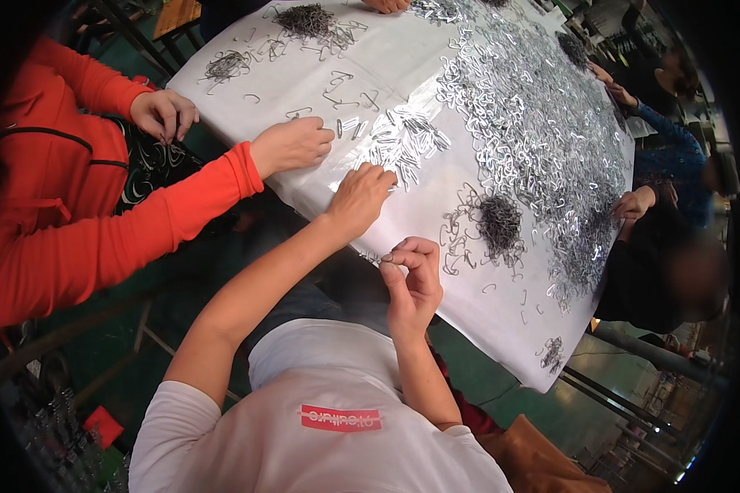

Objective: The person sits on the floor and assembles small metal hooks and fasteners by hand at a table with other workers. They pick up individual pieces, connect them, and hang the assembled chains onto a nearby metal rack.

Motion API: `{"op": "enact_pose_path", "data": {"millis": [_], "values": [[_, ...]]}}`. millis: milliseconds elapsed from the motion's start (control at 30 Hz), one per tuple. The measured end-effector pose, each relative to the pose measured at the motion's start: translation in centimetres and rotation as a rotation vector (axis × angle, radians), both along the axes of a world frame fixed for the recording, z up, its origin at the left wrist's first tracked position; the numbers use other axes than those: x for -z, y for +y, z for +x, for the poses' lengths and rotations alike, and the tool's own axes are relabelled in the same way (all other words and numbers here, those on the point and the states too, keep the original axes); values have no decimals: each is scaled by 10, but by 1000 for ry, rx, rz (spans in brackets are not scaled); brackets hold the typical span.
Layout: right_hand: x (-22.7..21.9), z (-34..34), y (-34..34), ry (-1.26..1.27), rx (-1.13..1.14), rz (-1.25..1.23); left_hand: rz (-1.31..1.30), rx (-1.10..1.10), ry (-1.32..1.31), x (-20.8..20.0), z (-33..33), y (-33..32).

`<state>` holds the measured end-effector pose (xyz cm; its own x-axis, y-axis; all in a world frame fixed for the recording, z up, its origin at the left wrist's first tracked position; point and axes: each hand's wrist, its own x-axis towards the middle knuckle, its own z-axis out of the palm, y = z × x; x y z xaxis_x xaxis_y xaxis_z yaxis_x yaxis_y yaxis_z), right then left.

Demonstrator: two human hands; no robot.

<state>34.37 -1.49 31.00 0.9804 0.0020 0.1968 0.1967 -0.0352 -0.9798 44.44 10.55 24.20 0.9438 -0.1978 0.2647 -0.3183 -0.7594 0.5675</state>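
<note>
My left hand (361, 197) reaches over the white-covered table (304, 197), its fingers curled down at the near edge of a small pile of shiny metal clips (407, 140). Its fingertips are partly hidden, so what they pinch cannot be made out. Closer to my body, at the table's edge, my right hand (413, 279) is closed in a pinch. Thumb and fingers grip a small metal wire piece (371, 256) that sticks out to the left. Right of that hand lies a dark tangle of wire hooks (500, 226), with loose ones around it.
A broad heap of shiny metal clips (518, 123) covers the table's right half. More dark hooks (304, 20) lie at the far left. A co-worker's red-sleeved hand (292, 144) is close to my left hand. Other people's hands (635, 204) work along the right edge.
</note>
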Motion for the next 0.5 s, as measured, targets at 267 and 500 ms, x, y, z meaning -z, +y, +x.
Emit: {"op": "enact_pose_path", "data": {"millis": [267, 500], "values": [[7, -1, 5, 49, -6, -41, -914, -43, 543, -73, -52, 31], [10, 3, 14, 19, -21, -70, -889, -75, 478, -106, -81, 46]]}}
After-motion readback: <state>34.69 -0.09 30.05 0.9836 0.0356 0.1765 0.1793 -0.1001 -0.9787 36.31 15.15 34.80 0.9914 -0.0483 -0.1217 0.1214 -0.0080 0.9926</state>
